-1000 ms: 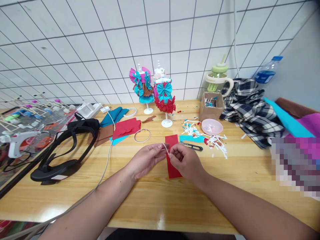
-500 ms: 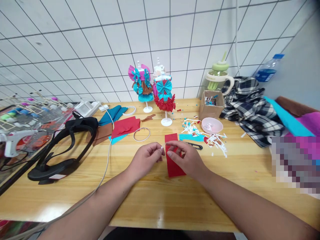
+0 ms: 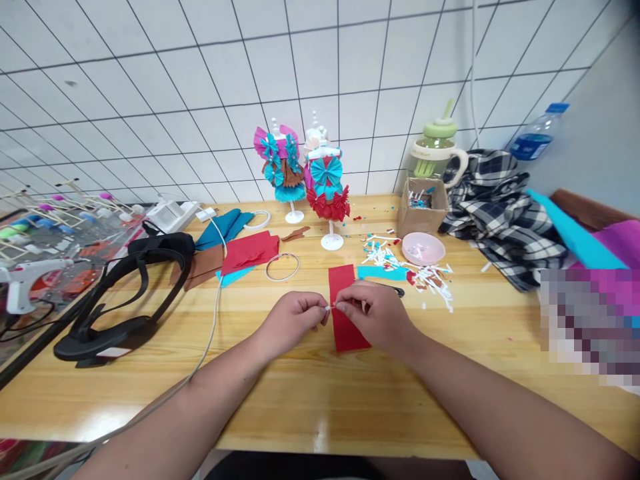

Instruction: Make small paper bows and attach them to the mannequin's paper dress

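My left hand (image 3: 299, 319) is closed, its thumb and forefinger pinching a tiny white piece (image 3: 328, 308). Right beside it, the thumb and forefinger of my right hand (image 3: 377, 313) are pressed together at the piece's other end; what they grip is too small to make out. Under my right hand lies a red crepe paper strip (image 3: 351, 339), flat on the table, partly covered by the fingers. Behind that hand pokes out the end of a black tool (image 3: 399, 291), mostly hidden. A blue paper strip (image 3: 383, 273) lies just beyond.
Small dress forms in paper ruffles (image 3: 327, 173) stand by the tiled wall. White scraps (image 3: 434, 283) surround a pink bowl (image 3: 423, 249) near a cardboard box (image 3: 423, 207). Left are red paper sheets (image 3: 250, 252), a ring (image 3: 283, 267), a black headset (image 3: 125, 337) and a cable (image 3: 216, 320).
Both hands have come closer together, and the fingertips now meet at the white piece. My right hand has moved slightly and covers more of the black tool.
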### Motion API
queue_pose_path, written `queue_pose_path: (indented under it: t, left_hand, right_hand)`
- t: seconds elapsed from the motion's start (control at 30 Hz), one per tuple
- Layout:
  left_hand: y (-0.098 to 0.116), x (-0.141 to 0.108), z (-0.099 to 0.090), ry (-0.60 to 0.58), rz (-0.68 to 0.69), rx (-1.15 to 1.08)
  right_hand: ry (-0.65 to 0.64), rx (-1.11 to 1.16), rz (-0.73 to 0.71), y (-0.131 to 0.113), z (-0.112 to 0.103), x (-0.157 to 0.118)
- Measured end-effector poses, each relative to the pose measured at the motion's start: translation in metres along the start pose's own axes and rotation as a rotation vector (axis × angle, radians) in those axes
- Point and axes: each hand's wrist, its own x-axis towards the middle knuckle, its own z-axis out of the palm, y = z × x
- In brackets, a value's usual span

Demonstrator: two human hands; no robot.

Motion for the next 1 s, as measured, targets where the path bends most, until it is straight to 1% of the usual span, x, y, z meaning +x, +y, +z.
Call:
queue_pose_path:
  t: [0.03,0.1,0.2,0.3,0.4,0.47,0.53,0.6,0.7,0.8,0.9,1.0]
  left_hand:
    - [0.000,0.000,0.000,-0.013,-0.019,-0.043]
    - [0.000,0.000,-0.001,-0.015,-0.033,-0.113]
    - [0.001,-0.001,0.000,0.011,0.001,-0.150]
    - [0.003,-0.003,0.005,0.006,0.020,-0.182]
    - [0.000,-0.002,0.012,-0.002,0.009,-0.272]
    - [-0.002,-0.001,0.016,-0.008,0.007,-0.332]
    - [-0.005,0.000,0.019,-0.024,0.021,-0.337]
    - [-0.005,0.000,0.020,-0.031,0.059,-0.256]
    - [-0.004,-0.001,0.018,-0.009,0.127,-0.072]
    - [-0.003,-0.001,0.016,0.017,0.117,0.037]
    - [-0.004,0.000,0.013,0.008,0.028,-0.007]
    - [-0.005,0.001,0.011,-0.063,-0.076,-0.214]
  right_hand:
    - [0.005,0.029,0.005,0.000,0.000,0.000]
    - [0.024,0.208,0.111,0.001,0.002,-0.001]
    - [0.033,0.647,0.369,0.001,0.012,-0.002]
    - [0.061,1.051,0.560,-0.003,0.021,-0.004]
    - [0.060,1.359,0.655,-0.008,0.022,-0.005]
    - [0.027,1.484,0.674,-0.010,0.020,-0.004]
    - [0.009,1.543,0.669,-0.010,0.016,-0.003]
    - [0.018,1.552,0.648,-0.010,0.014,-0.003]
    - [0.055,1.495,0.600,-0.007,0.014,-0.002]
    - [0.091,1.420,0.569,-0.005,0.018,-0.003]
    - [0.102,1.415,0.559,-0.004,0.020,-0.003]
    - [0.099,1.438,0.572,-0.004,0.021,-0.002]
